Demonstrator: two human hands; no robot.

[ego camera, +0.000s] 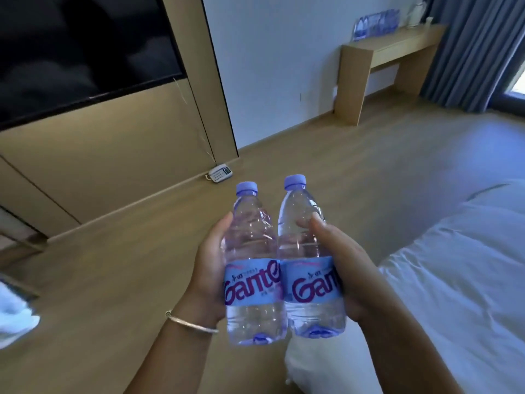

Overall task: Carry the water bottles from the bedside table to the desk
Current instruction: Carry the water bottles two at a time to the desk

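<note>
I hold two clear water bottles upright in front of me, side by side and touching, each with a pale purple cap and a blue label. My left hand [208, 268] grips the left bottle [252, 268]; a thin bracelet sits on that wrist. My right hand [345, 268] grips the right bottle [308, 260], thumb on its front. The wooden desk [377, 51] stands far off at the upper right against the white wall. Several more water bottles [375, 24] rest on its top.
A white bed [460, 280] fills the right side. A dark TV [79, 52] hangs on the wood panel at left. A white telephone [219, 173] lies on the floor by the wall. Grey curtains [477, 46] hang beyond the desk. Wooden floor stretches between me and the desk.
</note>
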